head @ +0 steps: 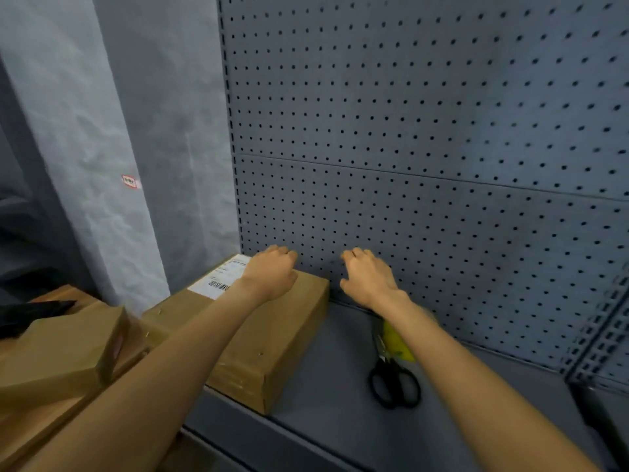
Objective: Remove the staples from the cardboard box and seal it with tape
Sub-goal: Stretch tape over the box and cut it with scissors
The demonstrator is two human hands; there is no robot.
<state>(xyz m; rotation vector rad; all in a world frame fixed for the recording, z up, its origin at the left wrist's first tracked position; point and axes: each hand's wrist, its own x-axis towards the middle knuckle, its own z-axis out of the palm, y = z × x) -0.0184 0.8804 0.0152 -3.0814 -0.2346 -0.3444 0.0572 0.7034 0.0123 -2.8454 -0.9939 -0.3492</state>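
Curled over the far top edge of the cardboard box (258,332), the left hand (272,272) grips it on the grey shelf (326,396), while the right hand (369,275) hovers loose and holds nothing just right of the box. Small staples still dot the box top and no tape roll shows, so the work looks barely begun; black-handled scissors (391,376) lie to the right.
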